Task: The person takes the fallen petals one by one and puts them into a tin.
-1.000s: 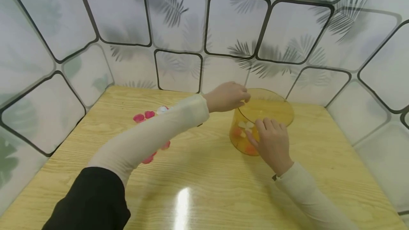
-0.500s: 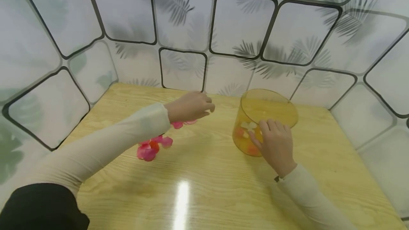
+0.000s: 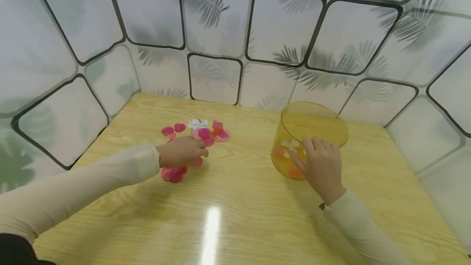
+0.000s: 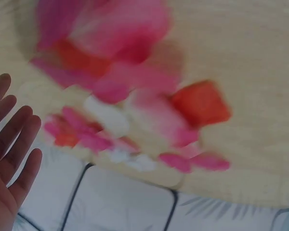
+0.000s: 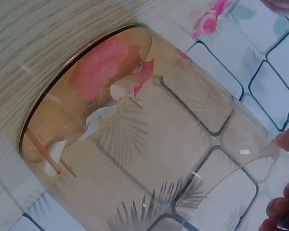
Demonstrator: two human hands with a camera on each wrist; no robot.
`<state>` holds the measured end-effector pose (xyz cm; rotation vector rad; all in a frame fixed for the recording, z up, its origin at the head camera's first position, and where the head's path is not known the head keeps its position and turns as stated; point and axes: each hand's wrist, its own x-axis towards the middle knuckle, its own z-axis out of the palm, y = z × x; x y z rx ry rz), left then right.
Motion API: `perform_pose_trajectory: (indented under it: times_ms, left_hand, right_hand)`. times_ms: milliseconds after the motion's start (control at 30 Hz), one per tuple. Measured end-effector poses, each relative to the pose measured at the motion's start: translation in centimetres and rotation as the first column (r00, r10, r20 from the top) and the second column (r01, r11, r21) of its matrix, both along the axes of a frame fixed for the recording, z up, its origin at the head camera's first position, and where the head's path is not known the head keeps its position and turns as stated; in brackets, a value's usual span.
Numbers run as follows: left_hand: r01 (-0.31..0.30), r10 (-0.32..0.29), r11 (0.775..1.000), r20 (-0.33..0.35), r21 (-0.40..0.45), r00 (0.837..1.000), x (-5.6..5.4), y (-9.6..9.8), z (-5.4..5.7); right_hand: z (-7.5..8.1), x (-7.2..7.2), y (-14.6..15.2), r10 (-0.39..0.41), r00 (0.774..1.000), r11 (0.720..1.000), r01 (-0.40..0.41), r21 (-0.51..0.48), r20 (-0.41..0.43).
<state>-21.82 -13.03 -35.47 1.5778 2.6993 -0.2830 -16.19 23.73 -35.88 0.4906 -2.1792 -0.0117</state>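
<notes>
Pink, red, white and orange flower petals (image 3: 206,136) lie in a loose patch on the left half of the wooden table (image 3: 243,199). My left hand (image 3: 182,152) is over this patch; in the left wrist view its fingers (image 4: 24,139) are spread and hold nothing. On the right stands a transparent amber cylindrical container (image 3: 282,136), upright with a wide open top. My right hand (image 3: 324,167) grips its near rim, thumb on one side and fingers on the other. Inside, pink and white petals (image 5: 103,72) and thin brown sticks (image 5: 42,150) lie at the bottom.
A pale wall covering (image 3: 217,79) with dark rounded outlines and leaf prints encloses the back and sides of the table. Bare wood lies between the petal patch and the container. A bright light reflection (image 3: 211,232) shows on the near tabletop.
My left hand has moved left from the container's rim to over the petals, uncovering part of the patch. My right hand stays at the container's rim, and the head view has shifted slightly left.
</notes>
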Motion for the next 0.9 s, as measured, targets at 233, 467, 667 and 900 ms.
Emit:
perform_pose_trajectory:
  times_ms: [233, 467, 667, 900]
  left_hand:
    - [-0.039, 0.039, 0.999, 0.004, 0.022, 0.999, -0.2, -1.6, -2.7]
    - [-0.043, 0.043, 0.999, -0.009, 0.022, 0.999, -0.5, -1.7, -3.4]
    - [-0.017, 0.018, 1.000, -0.064, 0.017, 0.998, -1.0, -1.3, -3.4]
    - [-0.060, 0.061, 0.998, -0.068, 0.015, 0.996, -1.2, -0.6, -2.6]
  right_hand:
    - [0.0, 0.0, 0.0, 0.000, 1.000, 1.000, 0.000, -0.001, -0.004]
    - [0.1, 0.0, -0.1, -0.003, 1.000, 1.000, 0.003, 0.004, -0.011]
    - [0.2, 0.1, 0.0, 0.000, 1.000, 1.000, 0.000, 0.010, -0.002]
    - [0.2, 0.1, 0.0, 0.004, 1.000, 1.000, -0.004, 0.012, -0.001]
